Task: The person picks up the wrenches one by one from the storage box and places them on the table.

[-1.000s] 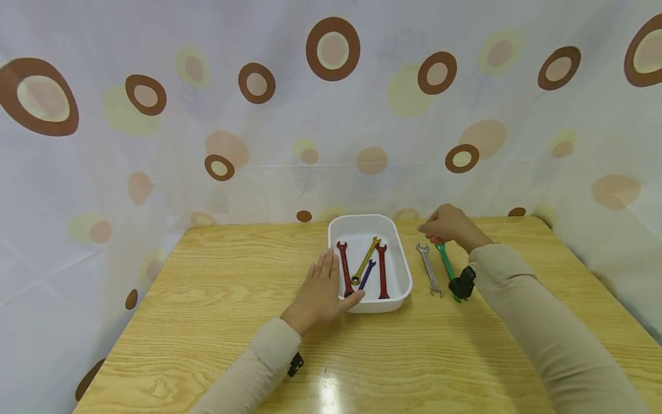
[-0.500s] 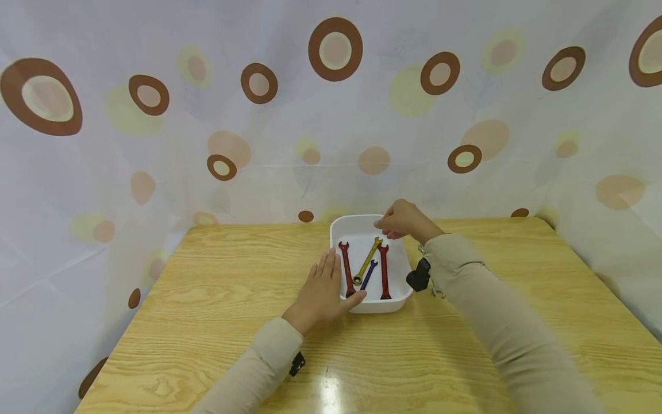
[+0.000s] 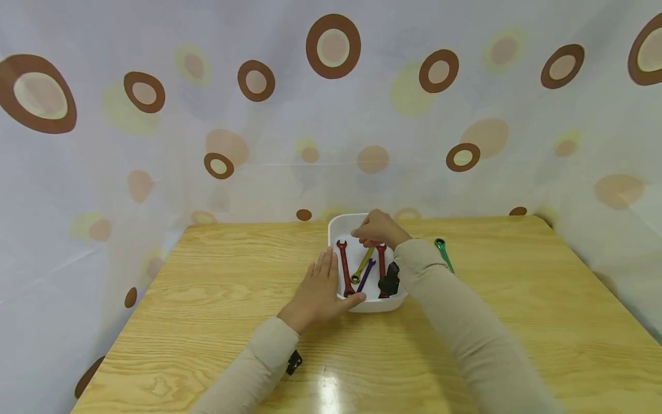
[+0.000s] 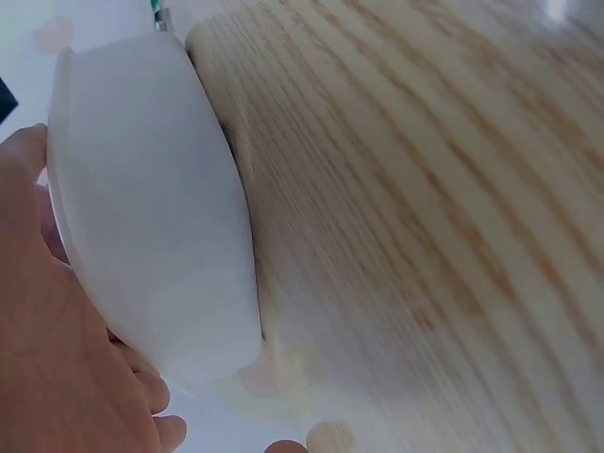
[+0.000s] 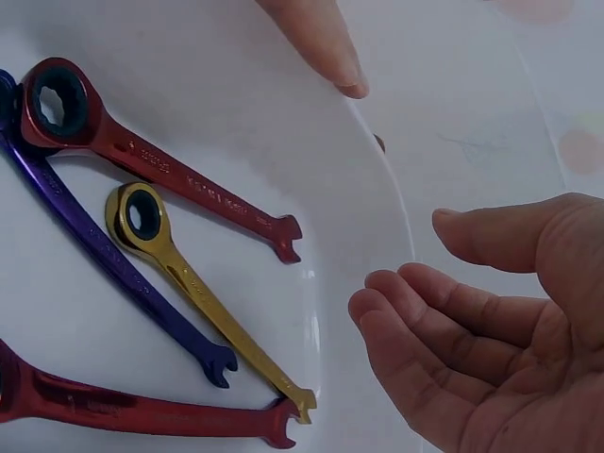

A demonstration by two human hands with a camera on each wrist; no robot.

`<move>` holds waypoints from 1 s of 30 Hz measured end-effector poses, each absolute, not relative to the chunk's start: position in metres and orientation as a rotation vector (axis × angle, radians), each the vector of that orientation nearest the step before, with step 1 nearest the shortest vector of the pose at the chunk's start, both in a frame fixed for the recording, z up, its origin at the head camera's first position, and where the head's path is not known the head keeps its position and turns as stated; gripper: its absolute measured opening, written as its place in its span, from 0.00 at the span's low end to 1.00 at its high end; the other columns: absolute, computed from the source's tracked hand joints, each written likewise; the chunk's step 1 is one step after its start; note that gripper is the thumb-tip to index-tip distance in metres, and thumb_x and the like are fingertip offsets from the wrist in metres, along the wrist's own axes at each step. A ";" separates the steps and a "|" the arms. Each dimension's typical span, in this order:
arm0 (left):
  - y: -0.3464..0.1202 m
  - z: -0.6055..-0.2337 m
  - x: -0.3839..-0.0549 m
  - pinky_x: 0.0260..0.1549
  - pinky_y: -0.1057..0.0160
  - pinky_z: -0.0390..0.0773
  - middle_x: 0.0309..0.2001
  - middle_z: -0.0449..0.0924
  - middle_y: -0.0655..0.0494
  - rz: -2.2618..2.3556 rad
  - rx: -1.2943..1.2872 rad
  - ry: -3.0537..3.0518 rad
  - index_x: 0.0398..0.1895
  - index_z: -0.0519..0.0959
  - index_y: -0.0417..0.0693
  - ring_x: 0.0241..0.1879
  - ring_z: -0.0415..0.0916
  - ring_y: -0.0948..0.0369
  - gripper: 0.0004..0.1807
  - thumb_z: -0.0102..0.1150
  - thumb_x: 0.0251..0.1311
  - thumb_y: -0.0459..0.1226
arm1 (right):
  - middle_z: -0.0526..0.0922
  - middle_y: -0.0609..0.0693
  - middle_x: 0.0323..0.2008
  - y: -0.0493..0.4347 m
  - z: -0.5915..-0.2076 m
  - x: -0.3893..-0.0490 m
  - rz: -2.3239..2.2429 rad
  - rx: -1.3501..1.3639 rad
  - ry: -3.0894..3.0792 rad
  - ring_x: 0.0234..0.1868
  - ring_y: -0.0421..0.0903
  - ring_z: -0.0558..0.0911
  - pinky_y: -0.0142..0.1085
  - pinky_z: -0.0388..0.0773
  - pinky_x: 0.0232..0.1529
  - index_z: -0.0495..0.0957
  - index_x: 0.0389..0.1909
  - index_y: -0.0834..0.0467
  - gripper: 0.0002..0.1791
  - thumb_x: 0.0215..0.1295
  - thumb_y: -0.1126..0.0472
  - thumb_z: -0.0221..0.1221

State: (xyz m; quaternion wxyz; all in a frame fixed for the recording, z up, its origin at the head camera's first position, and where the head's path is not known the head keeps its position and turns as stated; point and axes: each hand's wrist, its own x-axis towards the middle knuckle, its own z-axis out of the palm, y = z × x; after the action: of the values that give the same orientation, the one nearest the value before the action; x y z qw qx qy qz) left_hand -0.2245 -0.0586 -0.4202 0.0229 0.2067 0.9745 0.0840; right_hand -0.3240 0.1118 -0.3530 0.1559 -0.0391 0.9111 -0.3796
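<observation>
Beside the white tray (image 3: 333, 230), my left hand (image 3: 316, 290) rests with straight fingers along its left rim, the thumb reaching over the near rim. The left wrist view shows this hand against the tray's outer wall (image 4: 151, 208). Over the tray's far part hovers my right hand (image 3: 381, 228); its fingers are loosely bent, the thumb apart, with nothing between them in the right wrist view. Inside lie a red wrench (image 5: 189, 179), a yellow wrench (image 5: 203, 302), a purple wrench (image 5: 113, 260) and a second red wrench (image 5: 156, 415). My right wrist camera partly covers one red wrench in the head view.
A green wrench (image 3: 443, 255) lies on the wooden table (image 3: 233, 270) right of the tray, partly behind the right sleeve (image 3: 455, 310). The silver wrench is hidden in the head view. A patterned curtain (image 3: 279, 138) hangs behind the table.
My right hand has moved left from above the silver and green wrenches to over the tray. The left hand and the tray's wrenches have stayed in place.
</observation>
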 end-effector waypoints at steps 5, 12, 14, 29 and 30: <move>-0.060 -0.419 -0.225 0.69 0.52 0.42 0.73 0.31 0.44 0.286 0.647 3.009 0.71 0.39 0.37 0.72 0.33 0.51 0.60 0.26 0.49 0.76 | 0.83 0.63 0.38 0.108 -0.364 -0.325 -1.127 -0.082 2.568 0.35 0.53 0.84 0.42 0.79 0.44 0.78 0.43 0.71 0.20 0.58 0.57 0.59; -0.061 -0.418 -0.224 0.69 0.51 0.43 0.72 0.32 0.43 0.282 0.654 3.012 0.70 0.40 0.36 0.72 0.33 0.50 0.60 0.29 0.50 0.75 | 0.83 0.57 0.29 0.102 -0.380 -0.328 -1.126 -0.042 2.527 0.23 0.43 0.81 0.39 0.81 0.38 0.78 0.41 0.72 0.19 0.57 0.59 0.61; -0.061 -0.418 -0.224 0.69 0.51 0.43 0.72 0.32 0.43 0.289 0.655 3.013 0.70 0.40 0.36 0.72 0.33 0.50 0.60 0.29 0.50 0.75 | 0.82 0.56 0.27 0.100 -0.382 -0.327 -1.110 -0.026 2.518 0.22 0.42 0.80 0.39 0.81 0.38 0.78 0.40 0.71 0.18 0.56 0.59 0.61; -0.062 -0.416 -0.221 0.69 0.52 0.44 0.73 0.32 0.43 0.324 0.660 3.013 0.71 0.40 0.36 0.72 0.34 0.50 0.59 0.30 0.50 0.74 | 0.80 0.53 0.24 0.089 -0.393 -0.330 -1.008 0.005 2.495 0.23 0.43 0.80 0.37 0.81 0.34 0.75 0.31 0.65 0.11 0.56 0.60 0.61; -0.062 -0.416 -0.221 0.69 0.52 0.45 0.72 0.32 0.43 0.323 0.662 3.013 0.71 0.40 0.36 0.72 0.34 0.50 0.59 0.30 0.50 0.74 | 0.80 0.52 0.23 0.088 -0.394 -0.331 -0.993 0.007 2.493 0.23 0.43 0.80 0.37 0.81 0.34 0.74 0.30 0.64 0.10 0.56 0.60 0.61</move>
State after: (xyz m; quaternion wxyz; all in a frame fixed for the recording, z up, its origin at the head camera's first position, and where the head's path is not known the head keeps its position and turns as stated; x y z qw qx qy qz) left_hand -0.2212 -0.0618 -0.4159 0.0198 0.2135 0.9712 0.1042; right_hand -0.3308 0.0880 -0.3941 0.2271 0.0027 0.9047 -0.3605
